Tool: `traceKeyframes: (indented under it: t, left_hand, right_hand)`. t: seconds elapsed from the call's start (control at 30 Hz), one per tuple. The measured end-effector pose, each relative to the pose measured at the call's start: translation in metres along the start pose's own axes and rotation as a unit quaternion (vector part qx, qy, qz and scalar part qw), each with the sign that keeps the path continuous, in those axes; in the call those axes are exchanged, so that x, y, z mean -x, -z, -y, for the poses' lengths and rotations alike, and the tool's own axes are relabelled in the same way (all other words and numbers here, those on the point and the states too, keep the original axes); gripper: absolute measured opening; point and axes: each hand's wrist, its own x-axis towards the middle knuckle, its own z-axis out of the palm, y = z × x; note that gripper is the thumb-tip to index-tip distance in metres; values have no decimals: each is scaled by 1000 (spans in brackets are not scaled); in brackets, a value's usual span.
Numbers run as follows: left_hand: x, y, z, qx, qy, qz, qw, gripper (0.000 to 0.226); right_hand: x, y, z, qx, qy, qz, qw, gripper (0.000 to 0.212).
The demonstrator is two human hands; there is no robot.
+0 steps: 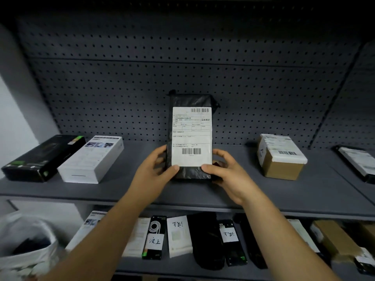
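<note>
On the grey shelf [233, 191], backed by a dark pegboard panel [182, 57], a black box with green accents [40, 159] lies just beside a white printed box [91, 159] at the left. A brown carton [282, 159] with a white label wrapped over its top sits to the right, and a flat black parcel [357, 163] lies at the far right edge. The lower shelf [132, 264] holds a row of small packages, among them a cable box [154, 238] with a handwritten tag, a white packet [179, 236] and a black pouch [207, 240], while a white plastic bag [30, 246] stands at the bottom left.
</note>
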Motion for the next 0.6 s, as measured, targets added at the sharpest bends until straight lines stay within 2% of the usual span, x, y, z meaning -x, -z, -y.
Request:
traceKeyframes:
  t: [0.23,0.33,0.6]
  left_hand:
    - [16,14,-10,-128,-64,-40,989,49]
    - [19,13,-13,-143,-72,-33,987,49]
    - [25,14,-27,-147,-88,-36,985,48]
  right_hand:
    - [12,8,-2,-12,45,2,999,59]
    - [18,10,2,1,75,-6,997,69]
    - [29,10,12,-8,130,-7,992,64]
